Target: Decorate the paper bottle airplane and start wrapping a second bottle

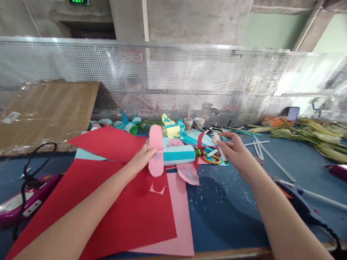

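My left hand (143, 156) is closed on the rounded pink tail piece of a toy plane (179, 155). The plane is a bottle wrapped in light and darker blue paper, with pink wings, a green cap and red propeller blades. It lies sideways above a red sheet (130, 209). To the right, my right hand (235, 153) pinches a slim white piece (222, 150); its exact kind is unclear. Yellow-handled scissors (213, 159) lie between the bottle cap and that hand. A small pink paper scrap (157, 189) rests on the red sheet.
Other paper-covered bottle planes (172, 129) and paper cups (200, 122) stand along the back. A dark glue gun (300, 202) lies at right, near white strips (276, 162) and dried husks (322, 135). Left are a purple power strip (32, 198) and cardboard (48, 112).
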`<action>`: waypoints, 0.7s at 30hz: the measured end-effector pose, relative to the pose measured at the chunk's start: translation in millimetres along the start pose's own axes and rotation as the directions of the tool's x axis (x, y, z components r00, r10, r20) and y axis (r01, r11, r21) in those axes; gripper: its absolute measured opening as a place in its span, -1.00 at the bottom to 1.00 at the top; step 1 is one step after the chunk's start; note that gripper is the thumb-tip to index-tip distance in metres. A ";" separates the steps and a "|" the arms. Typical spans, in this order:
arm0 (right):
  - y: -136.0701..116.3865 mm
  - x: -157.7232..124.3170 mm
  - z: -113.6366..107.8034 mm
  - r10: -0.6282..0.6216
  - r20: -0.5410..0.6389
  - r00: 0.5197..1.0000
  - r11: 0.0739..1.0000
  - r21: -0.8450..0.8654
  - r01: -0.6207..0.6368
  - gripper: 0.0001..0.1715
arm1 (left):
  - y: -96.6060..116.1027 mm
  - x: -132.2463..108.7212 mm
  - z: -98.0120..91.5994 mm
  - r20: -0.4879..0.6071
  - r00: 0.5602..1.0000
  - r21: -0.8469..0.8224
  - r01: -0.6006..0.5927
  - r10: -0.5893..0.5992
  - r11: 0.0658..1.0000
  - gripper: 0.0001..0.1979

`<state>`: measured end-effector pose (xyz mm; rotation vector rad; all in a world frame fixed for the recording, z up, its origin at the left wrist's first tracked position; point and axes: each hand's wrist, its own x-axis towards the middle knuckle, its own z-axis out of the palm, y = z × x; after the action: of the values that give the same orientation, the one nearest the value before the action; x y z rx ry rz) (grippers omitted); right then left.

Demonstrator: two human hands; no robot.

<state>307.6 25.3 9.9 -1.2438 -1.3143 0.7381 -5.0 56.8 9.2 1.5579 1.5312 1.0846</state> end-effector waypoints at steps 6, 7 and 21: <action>-17.6 -24.2 56.8 -0.051 0.311 0.949 0.943 0.328 -0.056 -0.65 | -1.6 -0.5 -0.3 0.076 0.997 0.002 -0.009 0.009 1.000 -0.51; -18.4 -27.4 62.5 -0.049 0.351 0.935 0.930 0.358 -0.085 -0.66 | -1.4 -1.2 0.4 0.070 0.997 0.013 -0.013 0.012 1.000 -0.50; -23.2 -33.9 114.3 -0.193 0.292 0.937 0.956 0.270 0.113 -0.83 | -20.9 6.9 11.1 -0.024 0.993 -0.015 -0.119 0.119 0.993 -0.61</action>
<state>186.9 15.3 1.3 -0.8320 -1.5057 0.9858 -4.0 65.9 -13.6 1.6487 1.4560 1.1817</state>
